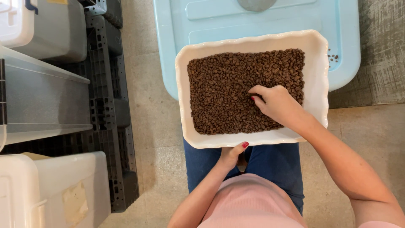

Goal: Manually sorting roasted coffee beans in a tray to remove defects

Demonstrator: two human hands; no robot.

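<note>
- Right hand point(276, 103) sits on the coffee beans point(228, 88), fingers curled and pinched together at the tips, touching the beans; can't tell if any bean is caught between them.
- Left hand point(231, 155) grips the near rim of the white tray point(317, 63) from below, thumb on the edge.
- Tray rests on the lap, far end over a light blue bin lid point(177, 25).
</note>
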